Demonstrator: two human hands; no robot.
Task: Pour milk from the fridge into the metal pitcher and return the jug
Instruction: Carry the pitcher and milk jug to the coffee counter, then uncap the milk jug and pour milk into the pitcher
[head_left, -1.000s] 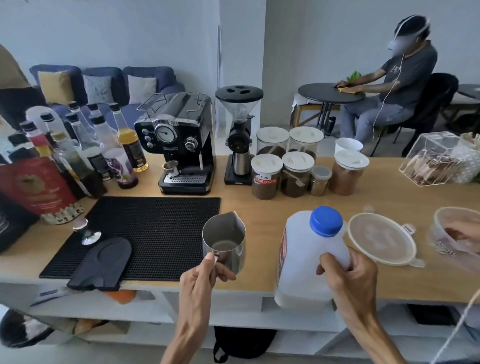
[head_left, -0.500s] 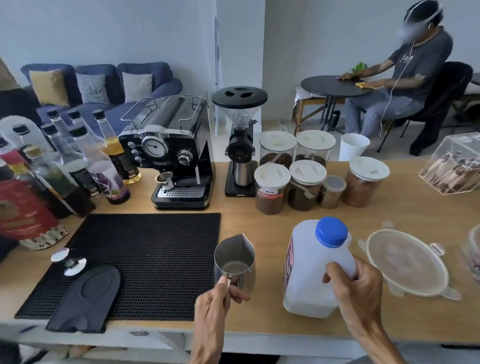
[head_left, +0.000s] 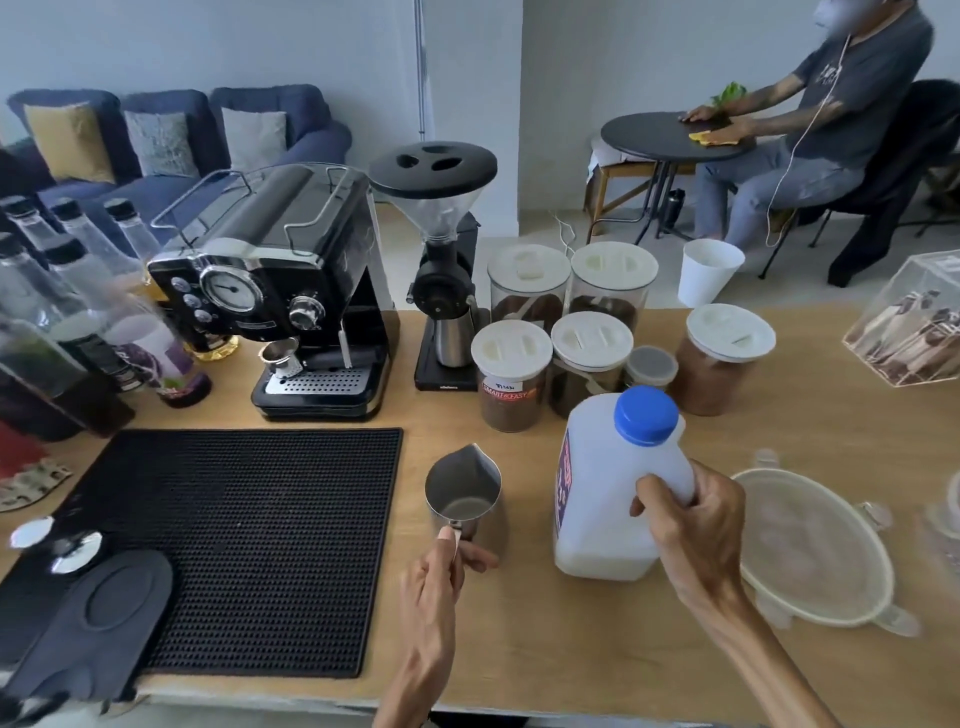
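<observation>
Head view: a wooden desk (head_left: 597, 639) carries a black mat (head_left: 249, 545) at left, an espresso machine (head_left: 280, 291) and grinder (head_left: 441, 270) behind it, and 5 lidded jars (head_left: 511, 374) of brown powder. The pitcher (head_left: 464, 499) stands upright on the desk just right of the mat; the left hand (head_left: 434, 587) pinches its handle. The jug (head_left: 618, 483), blue cap on, stands upright beside it, well clear of the pitcher, with the right hand (head_left: 691, 525) gripping its handle. A round lid (head_left: 815, 551) lies right of the jug. Beyond the desk are a blue sofa (head_left: 171, 140) and a seated person (head_left: 810, 130) at a round table (head_left: 670, 137).
</observation>
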